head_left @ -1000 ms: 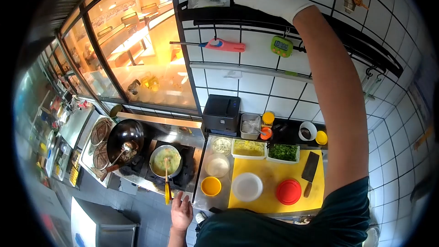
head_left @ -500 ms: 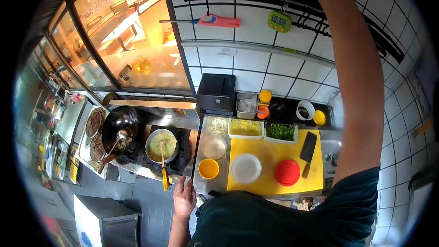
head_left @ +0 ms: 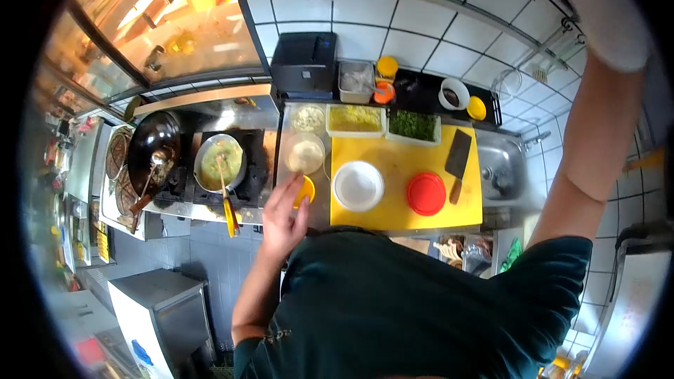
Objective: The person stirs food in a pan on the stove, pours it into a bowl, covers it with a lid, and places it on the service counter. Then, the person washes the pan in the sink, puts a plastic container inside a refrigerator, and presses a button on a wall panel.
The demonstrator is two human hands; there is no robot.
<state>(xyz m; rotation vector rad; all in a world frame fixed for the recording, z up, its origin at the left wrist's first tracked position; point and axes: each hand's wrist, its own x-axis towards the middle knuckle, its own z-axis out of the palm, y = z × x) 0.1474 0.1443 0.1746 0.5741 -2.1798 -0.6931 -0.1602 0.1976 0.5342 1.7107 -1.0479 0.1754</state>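
Note:
My left hand (head_left: 282, 219) is at the counter's front edge, bare, with thumb and fingers apart. It overlaps the near side of a small yellow bowl (head_left: 307, 191); I cannot tell whether it touches it. Raised at the upper right is my right hand (head_left: 607, 17) in a white glove, blurred, its fingers not made out. A white round container (head_left: 358, 187), a red lid (head_left: 426, 194) and a cleaver (head_left: 458, 158) lie on the yellow cutting board (head_left: 400, 217). Behind the yellow bowl stands a clear bowl (head_left: 305, 152).
On the stove at left are a pot (head_left: 219, 162) with a yellow-handled utensil and a black wok (head_left: 152, 142) with a ladle. Containers of yellow pieces (head_left: 356, 119) and chopped greens (head_left: 414, 126) line the board's back. A sink (head_left: 500, 168) is at right.
The view has tilted down and turned right. My left hand has moved up to the yellow bowl. My right arm has swung outward to the right, still raised.

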